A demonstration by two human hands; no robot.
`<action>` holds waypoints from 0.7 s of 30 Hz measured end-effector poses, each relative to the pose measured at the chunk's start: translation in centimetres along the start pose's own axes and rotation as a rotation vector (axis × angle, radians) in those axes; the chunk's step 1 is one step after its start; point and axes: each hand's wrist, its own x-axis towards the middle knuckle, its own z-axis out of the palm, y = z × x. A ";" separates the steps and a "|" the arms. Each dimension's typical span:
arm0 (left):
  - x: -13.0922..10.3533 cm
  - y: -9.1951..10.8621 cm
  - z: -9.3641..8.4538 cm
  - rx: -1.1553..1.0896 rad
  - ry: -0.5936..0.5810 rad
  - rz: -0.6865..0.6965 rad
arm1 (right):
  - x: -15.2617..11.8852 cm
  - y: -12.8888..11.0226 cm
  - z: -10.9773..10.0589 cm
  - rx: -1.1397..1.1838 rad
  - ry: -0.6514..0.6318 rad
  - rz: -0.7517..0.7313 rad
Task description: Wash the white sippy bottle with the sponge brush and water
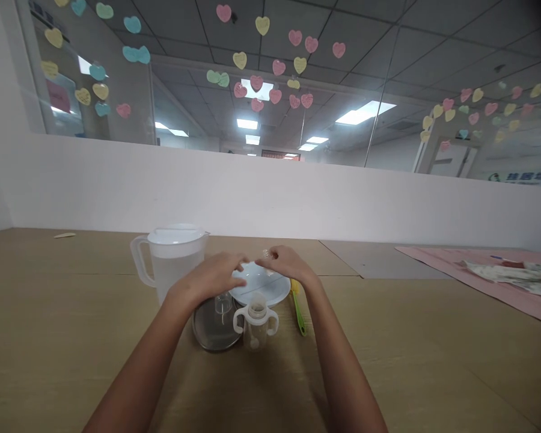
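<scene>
My left hand [216,273], open with its fingers curved and apart, hovers over the near-left rim of a white plate [255,291]. My right hand [291,264] is above the plate's right side, thumb stretched out and apart from the fingers. Just beyond its fingertips a small clear object [265,253] partly shows; whether they touch it is hard to see. In front of the plate stands a clear baby bottle [255,328] with two white handles and no cap. Left of it, a grey metal tray [216,337] bears a small clear cup [223,304].
A lidded white translucent pitcher [178,258] stands left of the tray. A green-handled brush [300,313] with a yellow head lies right of the plate. Far right is a pink cloth [433,264] with crumpled material on it. A white wall [252,192] bounds the table behind.
</scene>
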 end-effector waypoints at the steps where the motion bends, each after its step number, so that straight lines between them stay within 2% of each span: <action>1: 0.4 -0.5 0.4 -0.027 -0.118 -0.001 | 0.1 0.2 0.0 0.009 -0.032 -0.016; 4: 1.7 -1.6 1.7 -0.132 -0.425 0.034 | 0.2 0.1 0.3 0.028 -0.042 -0.047; 6: 2.4 -1.8 2.4 -0.165 -0.518 0.069 | 0.2 -0.2 0.6 0.059 -0.108 -0.073; 9: 3.1 -1.6 3.3 -0.069 -0.507 0.078 | 0.1 -0.5 0.8 0.089 -0.278 -0.128; 12: 3.5 -1.8 4.3 0.024 -0.491 0.047 | 0.0 -0.8 1.2 0.051 -0.382 -0.194; 15: 4.0 -2.3 5.4 0.000 -0.506 0.010 | -0.2 -1.2 1.5 -0.010 -0.444 -0.230; 18: 4.3 -2.8 5.8 -0.013 -0.471 0.001 | -0.5 -1.4 1.2 -0.029 -0.488 -0.249; 21: 4.3 -2.7 5.8 0.002 -0.456 0.005 | -0.9 -1.3 0.5 -0.029 -0.469 -0.259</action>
